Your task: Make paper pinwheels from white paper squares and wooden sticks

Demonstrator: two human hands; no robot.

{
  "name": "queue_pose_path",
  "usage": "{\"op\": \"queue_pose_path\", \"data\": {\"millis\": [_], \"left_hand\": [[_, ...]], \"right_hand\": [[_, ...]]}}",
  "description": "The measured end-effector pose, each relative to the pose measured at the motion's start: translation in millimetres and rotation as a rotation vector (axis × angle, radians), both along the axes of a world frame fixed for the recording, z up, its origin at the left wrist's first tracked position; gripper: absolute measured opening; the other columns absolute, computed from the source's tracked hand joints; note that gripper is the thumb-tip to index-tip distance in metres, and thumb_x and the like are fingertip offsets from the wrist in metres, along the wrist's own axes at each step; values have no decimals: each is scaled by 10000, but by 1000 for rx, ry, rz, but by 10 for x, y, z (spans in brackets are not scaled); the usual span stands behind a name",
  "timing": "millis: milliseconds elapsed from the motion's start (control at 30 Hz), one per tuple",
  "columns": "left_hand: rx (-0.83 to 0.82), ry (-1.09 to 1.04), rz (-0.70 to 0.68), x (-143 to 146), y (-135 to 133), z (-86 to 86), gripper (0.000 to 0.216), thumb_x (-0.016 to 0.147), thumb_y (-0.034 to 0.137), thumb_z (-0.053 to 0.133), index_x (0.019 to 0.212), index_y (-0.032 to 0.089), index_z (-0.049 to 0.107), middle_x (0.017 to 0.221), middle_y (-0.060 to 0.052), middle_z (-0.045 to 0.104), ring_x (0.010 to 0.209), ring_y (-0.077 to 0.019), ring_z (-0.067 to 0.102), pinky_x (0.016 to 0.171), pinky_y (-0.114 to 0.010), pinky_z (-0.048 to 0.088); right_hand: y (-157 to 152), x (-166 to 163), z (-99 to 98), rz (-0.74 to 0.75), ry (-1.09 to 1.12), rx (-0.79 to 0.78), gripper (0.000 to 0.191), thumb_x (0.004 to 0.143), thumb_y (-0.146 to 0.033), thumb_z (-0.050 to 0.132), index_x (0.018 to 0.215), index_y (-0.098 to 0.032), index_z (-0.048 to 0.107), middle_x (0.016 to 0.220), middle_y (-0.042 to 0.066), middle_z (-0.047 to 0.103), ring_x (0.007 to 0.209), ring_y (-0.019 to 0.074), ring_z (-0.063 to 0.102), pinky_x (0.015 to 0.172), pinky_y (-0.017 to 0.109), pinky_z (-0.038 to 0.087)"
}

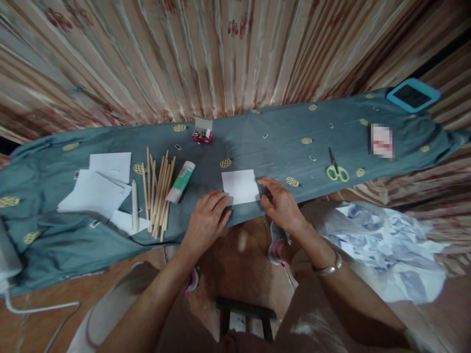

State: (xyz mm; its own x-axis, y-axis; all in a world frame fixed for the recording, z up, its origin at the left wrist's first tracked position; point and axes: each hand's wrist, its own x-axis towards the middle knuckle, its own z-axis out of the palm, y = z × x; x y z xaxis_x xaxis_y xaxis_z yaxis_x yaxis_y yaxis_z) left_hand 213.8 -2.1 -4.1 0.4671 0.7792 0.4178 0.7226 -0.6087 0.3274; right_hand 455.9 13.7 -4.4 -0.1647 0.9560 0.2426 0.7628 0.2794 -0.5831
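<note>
From afar I see a white sheet (240, 187) flat on the cloth (250, 139), left hand (208, 216) and right hand (281, 203) at opposite edges (pinching or not, I cannot tell); blank, glue stick (181, 182) aside: barely begun, I judge.

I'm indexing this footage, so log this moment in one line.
left hand: at white paper, left edge | right hand: same paper, right edge | glue stick: beside wooden sticks

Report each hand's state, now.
Left hand: open, loosely bent, at the left edge of the white paper.
Right hand: open, loosely curled, at its right edge.
</note>
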Motion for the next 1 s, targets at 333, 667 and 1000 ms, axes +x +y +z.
{"op": "queue_pose_path", "data": {"millis": [333, 667, 1000], "left_hand": [[-73, 15, -11, 155, 131, -139, 378, 936, 282, 586, 1277, 118, 591, 1345, -185, 615, 1321, -327, 522, 1056, -518, 494], [88, 43, -62, 156, 214, -125, 228, 968, 212, 528, 1075, 135, 714, 1093, -150, 743, 1092, -278, 691, 917, -426, 590], [143, 25, -48, 138, 203, -90, 228, 966, 175, 489, 1039, 136, 701, 1042, -119, 769, 879, -221, 755, 800, -343, 630]], "right_hand": [[-62, -182, 10, 80, 132, -65, 423, 829, -120, 483, 1220, -162, 639, 1308, 158, 658, 1256, 268, 605, 1011, 452, 539], [-21, -189, 72, 88, 143, -120, 380, 816, -101, 498, 1139, -178, 681, 1242, 136, 695, 1182, 237, 644, 989, 412, 546], [-14, -99, 156, 63, 59, -83, 490, 815, -110, 586, 1299, -175, 614, 1422, 154, 569, 1347, 273, 494, 1133, 496, 395]]}}
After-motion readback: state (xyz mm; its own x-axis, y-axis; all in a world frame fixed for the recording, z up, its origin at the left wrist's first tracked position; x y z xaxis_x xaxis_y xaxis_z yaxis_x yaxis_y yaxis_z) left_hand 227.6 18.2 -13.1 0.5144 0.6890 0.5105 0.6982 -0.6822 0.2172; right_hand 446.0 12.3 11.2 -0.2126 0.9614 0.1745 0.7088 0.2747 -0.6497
